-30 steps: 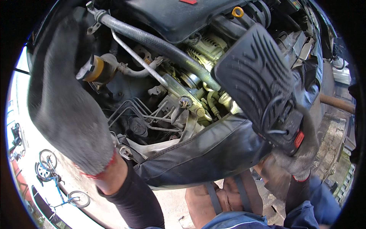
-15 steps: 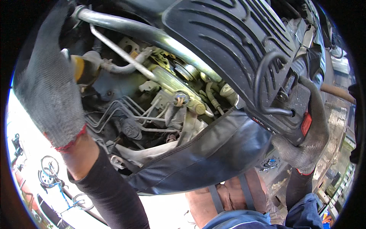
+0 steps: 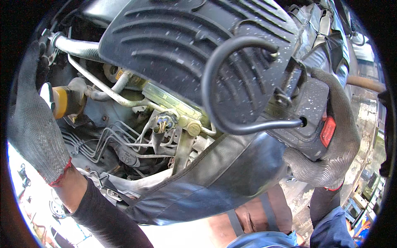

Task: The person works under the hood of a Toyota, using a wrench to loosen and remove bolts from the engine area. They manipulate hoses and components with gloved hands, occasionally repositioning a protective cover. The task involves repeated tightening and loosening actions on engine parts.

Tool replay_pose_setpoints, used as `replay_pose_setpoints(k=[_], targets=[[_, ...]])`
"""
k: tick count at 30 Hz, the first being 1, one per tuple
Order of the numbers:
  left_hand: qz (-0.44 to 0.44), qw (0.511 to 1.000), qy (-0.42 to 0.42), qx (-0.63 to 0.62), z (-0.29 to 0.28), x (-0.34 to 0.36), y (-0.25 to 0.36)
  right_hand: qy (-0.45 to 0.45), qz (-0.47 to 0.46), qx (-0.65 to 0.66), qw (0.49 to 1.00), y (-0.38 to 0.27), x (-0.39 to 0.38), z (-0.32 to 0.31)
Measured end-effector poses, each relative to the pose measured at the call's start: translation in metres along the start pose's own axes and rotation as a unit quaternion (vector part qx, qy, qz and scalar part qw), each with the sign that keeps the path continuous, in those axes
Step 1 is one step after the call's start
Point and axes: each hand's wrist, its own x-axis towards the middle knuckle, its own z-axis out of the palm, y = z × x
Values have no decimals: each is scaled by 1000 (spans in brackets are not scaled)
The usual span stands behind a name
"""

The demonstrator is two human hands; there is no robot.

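My right hand [image 3: 341,140], in a grey knit glove, wraps round the battery end of a black cordless work light [image 3: 165,45]. The light has a ribbed back, a curved black hook [image 3: 209,91] and a red battery latch [image 3: 328,131]. It is held over the engine bay, and engine parts below its lower edge look brightly lit. My left hand [image 3: 37,124], gloved too, reaches up along the left side, fingers stretched out, beside a yellow-banded cylindrical part [image 3: 62,102]. Its fingertips fade into shadow, so what they touch is unclear.
Metal pipes [image 3: 111,142], a silver-wrapped hose [image 3: 78,46] and a wired connector [image 3: 165,121] fill the engine bay. A black padded cover [image 3: 215,182] drapes over the near edge. Farther right are a brown rod [image 3: 366,84] and a worn ledge [image 3: 364,136].
The work light has shifted left across the engine bay, covering more of the hose, and its hook appears larger. My left hand sits lower and farther left in view.
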Motion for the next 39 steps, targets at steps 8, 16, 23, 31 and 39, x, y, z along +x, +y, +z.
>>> replay_pose_setpoints(k=[8, 16, 23, 31, 39], targets=[[16, 997, 10, 78, 8, -1, 10, -19, -25, -24, 999, -4, 9, 1], [5, 997, 74, 35, 19, 14, -14, -26, -22, -27, 999, -6, 18, -7], [-99, 967, 82, -222, -18, 44, -50, -36, -7, -52, 998, -36, 43, -3], [50, 982, 91, -155, -24, 153, -113, -7, -46, -66, 997, -82, 108, 7], [59, 996, 65, -34, -2, 185, -153, -22, -88, -52, 994, -109, 192, 22]])
